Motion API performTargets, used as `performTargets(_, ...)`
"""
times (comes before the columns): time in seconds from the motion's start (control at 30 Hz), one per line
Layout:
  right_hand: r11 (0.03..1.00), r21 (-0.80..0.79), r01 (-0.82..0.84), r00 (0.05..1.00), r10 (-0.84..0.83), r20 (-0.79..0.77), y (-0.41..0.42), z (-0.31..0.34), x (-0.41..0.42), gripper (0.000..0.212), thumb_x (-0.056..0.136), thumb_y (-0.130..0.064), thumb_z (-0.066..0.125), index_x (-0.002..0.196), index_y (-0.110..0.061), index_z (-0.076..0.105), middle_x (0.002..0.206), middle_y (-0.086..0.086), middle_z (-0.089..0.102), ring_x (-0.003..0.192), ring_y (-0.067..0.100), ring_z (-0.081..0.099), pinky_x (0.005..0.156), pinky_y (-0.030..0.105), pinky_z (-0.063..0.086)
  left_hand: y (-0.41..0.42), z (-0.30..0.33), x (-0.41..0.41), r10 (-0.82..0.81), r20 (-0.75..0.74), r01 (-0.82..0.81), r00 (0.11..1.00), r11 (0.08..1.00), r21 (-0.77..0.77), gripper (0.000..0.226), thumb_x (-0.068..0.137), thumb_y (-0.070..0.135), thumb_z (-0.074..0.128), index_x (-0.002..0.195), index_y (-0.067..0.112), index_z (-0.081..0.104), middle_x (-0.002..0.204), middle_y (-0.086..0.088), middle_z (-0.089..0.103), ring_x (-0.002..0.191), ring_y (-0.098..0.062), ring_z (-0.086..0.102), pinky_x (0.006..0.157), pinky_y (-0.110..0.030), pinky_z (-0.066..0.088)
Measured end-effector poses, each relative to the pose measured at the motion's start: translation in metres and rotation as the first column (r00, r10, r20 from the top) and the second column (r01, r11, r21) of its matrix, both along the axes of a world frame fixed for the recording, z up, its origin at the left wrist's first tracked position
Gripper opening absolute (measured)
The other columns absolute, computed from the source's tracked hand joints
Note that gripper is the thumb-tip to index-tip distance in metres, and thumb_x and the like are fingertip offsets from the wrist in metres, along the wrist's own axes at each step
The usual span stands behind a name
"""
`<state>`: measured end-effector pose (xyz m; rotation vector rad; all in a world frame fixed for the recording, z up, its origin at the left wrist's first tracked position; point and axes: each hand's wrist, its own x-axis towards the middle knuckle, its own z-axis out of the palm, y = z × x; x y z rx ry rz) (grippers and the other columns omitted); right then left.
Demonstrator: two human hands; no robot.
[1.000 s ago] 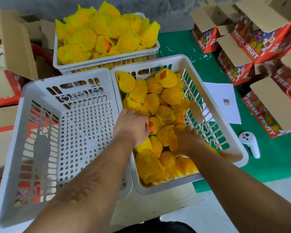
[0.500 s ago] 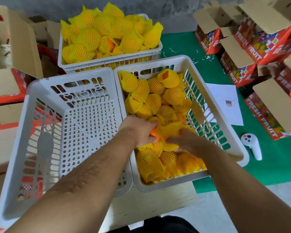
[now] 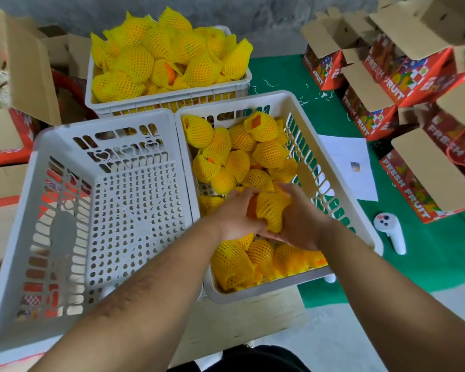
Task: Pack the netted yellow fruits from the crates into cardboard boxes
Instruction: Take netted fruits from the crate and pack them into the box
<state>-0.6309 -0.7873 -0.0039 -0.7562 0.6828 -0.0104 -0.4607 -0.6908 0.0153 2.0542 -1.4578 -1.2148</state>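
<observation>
We hold one netted fruit [image 3: 270,210] between both hands above the right crate [image 3: 360,226], over its nearer half. Our left hand [image 3: 235,213] curls its fingers round the fruit's left side, where bare orange skin shows out of the net. Our right hand [image 3: 302,221] cups the fruit from the right and below, thumb over the top. The net's loose, frilled end hangs toward us and down, the bare orange end faces left, so the fruit's long axis lies roughly left to right with a downward tilt at the net's tail.

The right crate, white and slotted, is about half full of fruits [image 3: 269,154] in yellow foam nets, piled at all angles; several show orange through an open net end. Touching its left wall stands the left crate [image 3: 38,210], white, perforated, with nothing in it; red print shows through its holes.

Behind both, a third crate [image 3: 169,99] is heaped above its rim with netted fruits [image 3: 134,63], tails pointing every way.

To the right, on a green mat [image 3: 427,264], lie a white controller [image 3: 389,233] and a sheet of paper [image 3: 352,167]. Farther right and back, red "FRESH FRUIT" boxes [image 3: 414,76] stand with flaps open; what they contain we cannot tell. More open boxes [image 3: 30,65] stand at far left.
</observation>
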Motion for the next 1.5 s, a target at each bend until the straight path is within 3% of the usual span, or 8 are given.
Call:
performTargets(0.1,0.942,0.314,0.114,0.971,-0.173,0.166,-0.008,0.009,-0.009,0.075,0.092,-0.055,0.060,0.152,-0.015,0.042,0.152,0.020,0.050,0.139,0.042,0.049,0.109,0.057,0.044,0.001,0.010,-0.003,0.276,-0.465,-0.319,0.841,0.948,-0.016,0.058,0.091,0.012,0.071,0.139,0.033,0.044,0.136,-0.011,0.049,0.114,-0.029,0.061,0.088,-0.042,0.060)
performTargets(0.3,0.954,-0.265,0.137,0.990,-0.140,0.009,0.004,0.022,0.001,0.031,0.093,-0.036,0.071,0.124,-0.031,0.070,0.126,0.008,0.072,0.109,0.027,0.071,0.079,0.034,0.061,0.010,0.018,-0.008,0.411,-0.678,-0.494,0.610,0.866,0.080,0.042,0.101,0.055,0.053,0.138,0.036,0.048,0.124,-0.006,0.069,0.089,-0.027,0.070,0.083,-0.040,0.055)
performTargets(0.53,0.944,-0.299,0.138,0.989,-0.149,-0.012,0.004,0.030,0.007,0.006,0.097,-0.017,0.068,0.093,-0.015,0.072,0.084,0.009,0.068,0.071,0.016,0.066,0.059,0.025,0.053,0.020,0.022,-0.005,0.414,-0.867,-0.622,0.275,0.765,0.168,0.056,0.108,0.056,0.035,0.148,0.020,0.051,0.133,-0.012,0.069,0.108,-0.027,0.070,0.092,-0.040,0.057)
performTargets(0.73,0.944,-0.331,0.011,0.999,-0.023,-0.032,0.003,0.040,0.006,0.026,0.095,-0.007,0.069,0.117,-0.018,0.060,0.084,0.011,0.063,0.070,0.020,0.062,0.061,0.028,0.053,0.028,0.023,-0.005,0.503,-0.861,-0.717,0.075,0.627,0.304,0.053,0.112,0.045,0.032,0.147,0.010,0.050,0.130,-0.018,0.069,0.117,-0.033,0.069,0.095,-0.046,0.060)
performTargets(0.87,0.521,-0.822,-0.230,0.966,0.021,-0.257,0.022,0.039,0.022,0.071,0.083,-0.029,0.083,0.140,-0.039,0.041,0.127,-0.004,0.058,0.109,0.017,0.065,0.085,0.038,0.061,0.027,0.020,-0.013,0.576,-0.815,-0.770,0.058,0.546,0.331,0.043,0.114,0.032,0.035,0.141,0.006,0.056,0.103,-0.015,0.074,0.085,-0.024,0.075,0.084,-0.043,0.064)
performTargets(1.0,0.646,-0.762,0.044,0.994,-0.105,-0.032,0.036,0.037,0.033,0.089,0.066,-0.053,0.087,0.144,-0.035,0.046,0.124,-0.015,0.065,0.109,0.001,0.064,0.076,0.016,0.054,0.027,0.019,-0.021,0.607,-0.794,-0.783,0.021,0.504,0.364,0.041,0.113,0.025,0.038,0.150,0.010,0.048,0.134,-0.020,0.066,0.103,-0.027,0.075,0.089,-0.042,0.063)
performTargets(1.3,0.903,-0.193,0.383,0.911,-0.335,0.240,0.041,0.045,0.031,0.055,0.082,-0.044,0.081,0.117,-0.005,0.064,0.098,0.007,0.071,0.087,0.020,0.069,0.067,0.025,0.056,0.046,0.015,-0.028,0.504,-0.503,-0.671,0.702,0.704,-0.232,0.027,0.106,0.016,0.055,0.130,0.028,0.059,0.082,0.005,0.076,0.082,-0.004,0.072,0.073,-0.021,0.054)
performTargets(1.5,0.960,-0.208,0.187,0.978,-0.162,0.131,0.036,0.054,0.022,0.057,0.088,-0.068,0.061,0.123,-0.024,0.071,0.112,0.004,0.074,0.089,0.014,0.070,0.075,0.029,0.055,0.048,0.014,-0.017,0.341,-0.441,-0.527,0.830,0.736,-0.424,0.074,0.077,0.062,0.080,0.141,0.060,0.045,0.134,0.012,0.054,0.121,-0.009,0.057,0.100,-0.027,0.052)
